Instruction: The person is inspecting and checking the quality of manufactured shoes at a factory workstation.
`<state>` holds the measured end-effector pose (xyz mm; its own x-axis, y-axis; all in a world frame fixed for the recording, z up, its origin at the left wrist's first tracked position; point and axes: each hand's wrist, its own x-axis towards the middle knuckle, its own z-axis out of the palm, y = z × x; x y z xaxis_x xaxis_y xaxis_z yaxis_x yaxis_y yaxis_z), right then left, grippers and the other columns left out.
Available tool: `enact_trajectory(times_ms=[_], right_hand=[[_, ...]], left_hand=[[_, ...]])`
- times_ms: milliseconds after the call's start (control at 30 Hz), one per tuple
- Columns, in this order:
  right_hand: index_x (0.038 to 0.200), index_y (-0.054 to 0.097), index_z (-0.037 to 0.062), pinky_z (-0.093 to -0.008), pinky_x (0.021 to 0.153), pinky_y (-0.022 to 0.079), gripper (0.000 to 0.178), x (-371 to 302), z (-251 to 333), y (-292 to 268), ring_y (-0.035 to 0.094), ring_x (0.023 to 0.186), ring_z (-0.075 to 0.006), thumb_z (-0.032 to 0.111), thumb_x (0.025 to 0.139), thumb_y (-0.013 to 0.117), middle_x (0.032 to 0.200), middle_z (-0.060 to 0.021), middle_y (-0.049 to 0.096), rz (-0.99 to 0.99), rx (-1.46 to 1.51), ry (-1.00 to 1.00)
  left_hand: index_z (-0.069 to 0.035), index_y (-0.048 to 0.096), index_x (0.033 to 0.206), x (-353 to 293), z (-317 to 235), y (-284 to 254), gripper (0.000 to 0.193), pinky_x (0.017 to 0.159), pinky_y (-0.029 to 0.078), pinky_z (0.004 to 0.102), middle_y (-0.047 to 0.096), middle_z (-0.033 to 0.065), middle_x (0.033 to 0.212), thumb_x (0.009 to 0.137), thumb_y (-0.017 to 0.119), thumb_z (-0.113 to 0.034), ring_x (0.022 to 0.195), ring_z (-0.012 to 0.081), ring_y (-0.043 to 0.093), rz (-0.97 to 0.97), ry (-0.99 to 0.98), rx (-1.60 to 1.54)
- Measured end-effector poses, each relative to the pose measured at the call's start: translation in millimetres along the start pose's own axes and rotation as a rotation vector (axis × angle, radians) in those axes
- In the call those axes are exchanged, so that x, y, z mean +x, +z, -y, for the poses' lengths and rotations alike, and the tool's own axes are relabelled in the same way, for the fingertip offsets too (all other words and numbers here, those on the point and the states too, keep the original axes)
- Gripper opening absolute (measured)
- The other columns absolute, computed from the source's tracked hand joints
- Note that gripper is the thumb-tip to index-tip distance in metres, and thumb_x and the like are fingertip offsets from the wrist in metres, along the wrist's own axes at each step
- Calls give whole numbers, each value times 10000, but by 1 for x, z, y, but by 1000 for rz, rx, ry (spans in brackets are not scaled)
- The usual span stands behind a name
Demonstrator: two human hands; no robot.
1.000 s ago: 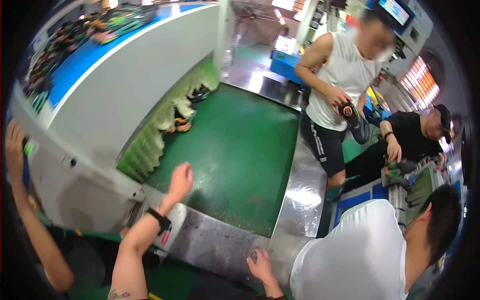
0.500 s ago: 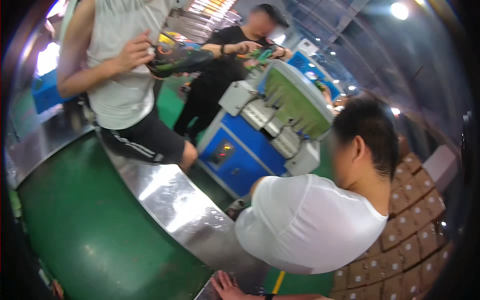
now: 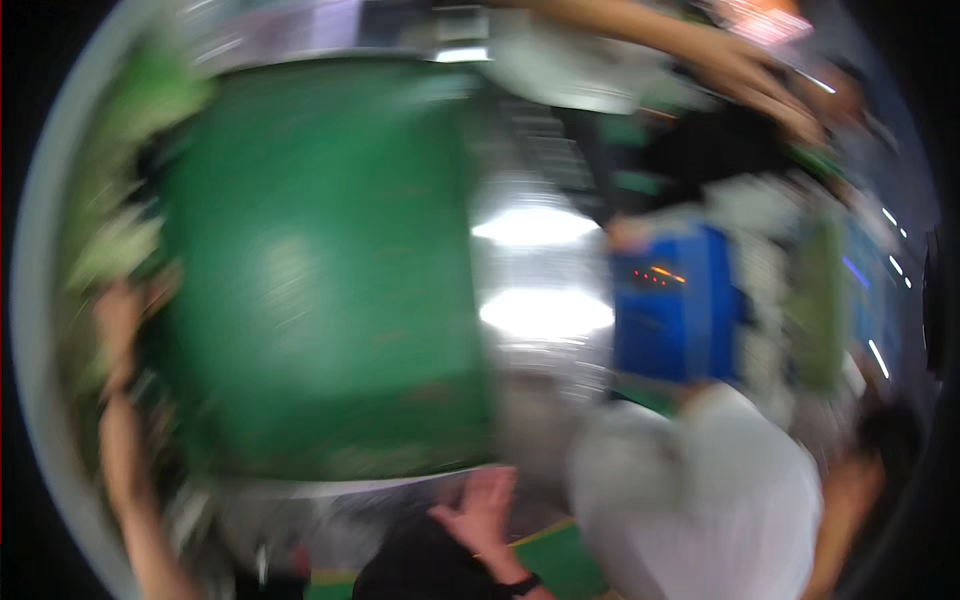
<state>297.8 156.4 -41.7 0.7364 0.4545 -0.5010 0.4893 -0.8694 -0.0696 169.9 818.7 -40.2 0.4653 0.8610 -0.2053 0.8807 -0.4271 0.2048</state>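
Green surface (image 3: 330,270), motion-blurred, lies right of left hand (image 3: 122,312), ahead of right hand (image 3: 483,507). Left: beside pale fringed curtain (image 3: 110,245); cannot tell if gripping. Right: open, fingers spread, at metal rim (image 3: 320,512); white-shirted person (image 3: 710,500) to its right.

Taking the clock from the middle of the green tabletop (image 3: 330,270), a hand could pass low across it from 7 round to 1, and on over the steel ledge (image 3: 545,270) at 3. The pale strip curtain (image 3: 115,245) bars 9, with the left hand (image 3: 122,315) there, contact blurred. At 5 the right hand (image 3: 482,508) takes up the near rim. A white-shirted co-worker (image 3: 705,500) blocks 4; beyond the ledge, a blue machine (image 3: 670,335) blocks 3.
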Motion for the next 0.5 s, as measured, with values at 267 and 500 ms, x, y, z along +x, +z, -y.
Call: enact_trajectory(times_ms=[267,500], right_hand=[[1484,50,-76,-581,1143,109,1291,14,-2,-7,49,1413,-527,576,648,787,1506,-395,-13,139,113,138],[1447,189,-89,-652,1103,143,1175,10,-1,4,107,1390,-558,605,678,744,1474,-405,133,-23,-86,-134]], left_hand=[[110,315,1256,-10,-48,28,722,930,460,497,592,363,1060,697,674,-174,1045,510,563,-471,-262,-130],[-40,638,966,-1,12,50,336,736,521,468,663,197,762,745,677,-289,798,357,657,-73,-60,74]])
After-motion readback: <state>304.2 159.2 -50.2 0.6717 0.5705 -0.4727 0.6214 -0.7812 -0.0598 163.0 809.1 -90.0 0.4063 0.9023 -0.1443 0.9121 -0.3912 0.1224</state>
